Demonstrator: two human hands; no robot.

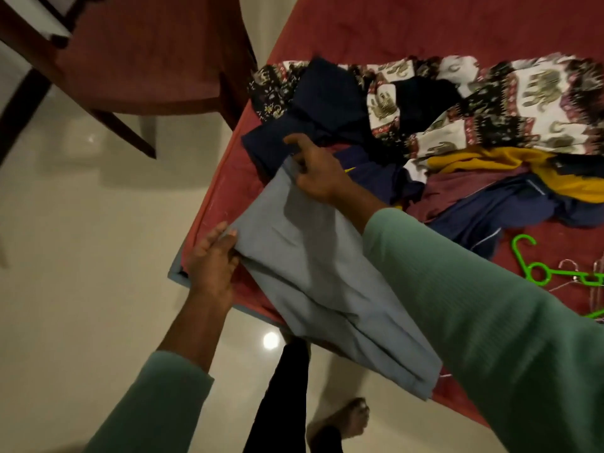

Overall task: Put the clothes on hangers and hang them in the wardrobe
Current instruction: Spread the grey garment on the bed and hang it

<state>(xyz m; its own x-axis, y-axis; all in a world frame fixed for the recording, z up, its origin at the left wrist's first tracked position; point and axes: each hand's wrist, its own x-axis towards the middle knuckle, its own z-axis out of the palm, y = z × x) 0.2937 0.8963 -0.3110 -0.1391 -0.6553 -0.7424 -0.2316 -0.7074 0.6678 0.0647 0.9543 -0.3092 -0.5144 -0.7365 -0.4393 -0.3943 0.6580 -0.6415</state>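
Observation:
A light grey-blue garment (313,276), folded lengthwise, stretches over the near corner of the red bed (376,24). My right hand (318,171) pinches its far top corner. My left hand (212,259) holds its near corner between thumb and fingers at the bed's edge. Behind lies a pile of clothes: a dark navy piece (327,106), an elephant-print cloth (510,99), a yellow garment (510,168) and a maroon one (457,194). A green plastic hanger (539,273) lies on the bed at the right beside thin metal hangers (588,282).
A dark wooden chair (137,63) with a red seat stands at the upper left, close to the bed's corner. Glossy cream floor tiles (81,223) fill the left side. My leg and bare foot (343,420) stand by the bed's edge.

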